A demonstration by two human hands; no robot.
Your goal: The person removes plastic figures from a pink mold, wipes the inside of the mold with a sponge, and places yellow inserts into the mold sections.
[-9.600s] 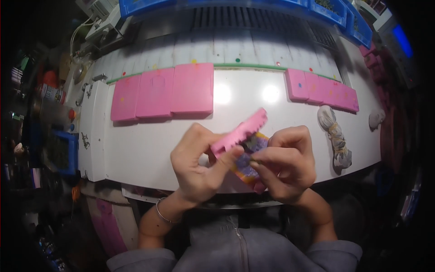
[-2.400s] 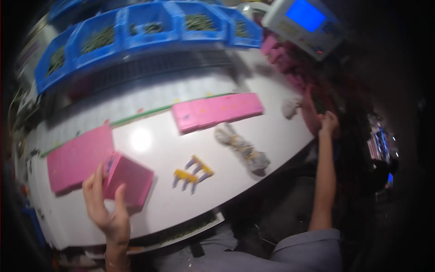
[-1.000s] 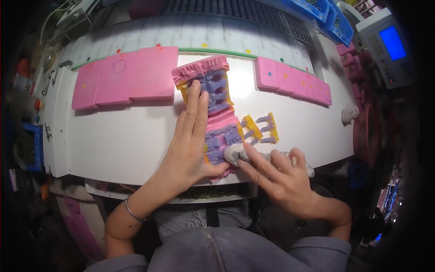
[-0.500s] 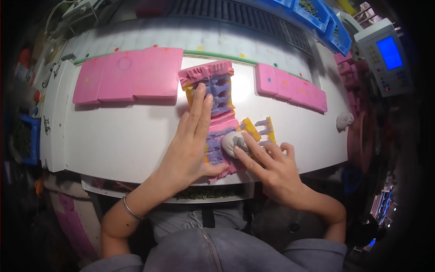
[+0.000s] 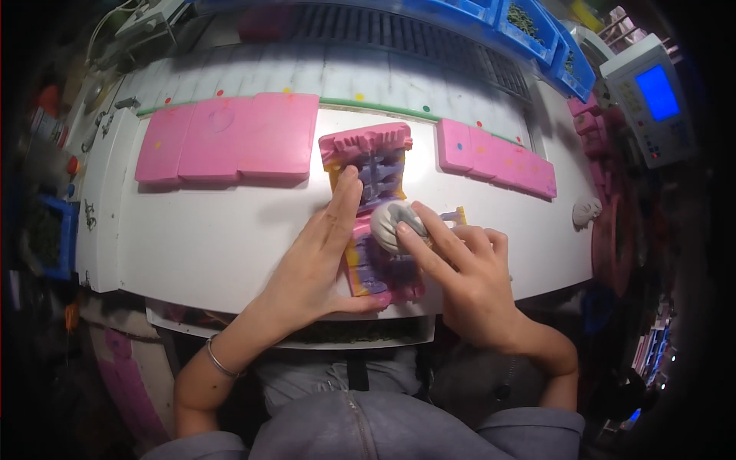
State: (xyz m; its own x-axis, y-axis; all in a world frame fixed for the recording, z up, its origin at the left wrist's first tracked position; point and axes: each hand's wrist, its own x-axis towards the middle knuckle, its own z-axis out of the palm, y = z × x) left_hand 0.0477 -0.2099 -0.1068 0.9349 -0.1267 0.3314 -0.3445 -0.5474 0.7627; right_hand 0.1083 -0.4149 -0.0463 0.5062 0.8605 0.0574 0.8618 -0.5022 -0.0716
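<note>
A rubber-like mould (image 5: 385,180) in pink, purple and yellow lies on the white worktop, its upper and lower sections full of hollows. My left hand (image 5: 314,245) lies along its left side, fingers stretched out over the upper section and thumb across the near pink edge. Between the thumb and fingers of my right hand (image 5: 468,268) is a round white-and-grey cloth pouch (image 5: 387,228), held over the middle of the mould. A small yellow-and-purple piece (image 5: 460,215) shows behind that hand, mostly hidden.
Pink slabs (image 5: 249,138) lie at the back left, and a row of smaller pink blocks (image 5: 498,162) at the back right. A whitish lump (image 5: 587,212) sits near the right edge. Beyond are blue bins (image 5: 529,31) and a device with a blue screen (image 5: 658,92).
My right hand has lifted the pouch slightly up and left, toward the mould's middle. The yellow pieces beside the mould are now mostly covered by that hand. My left hand stays on the mould.
</note>
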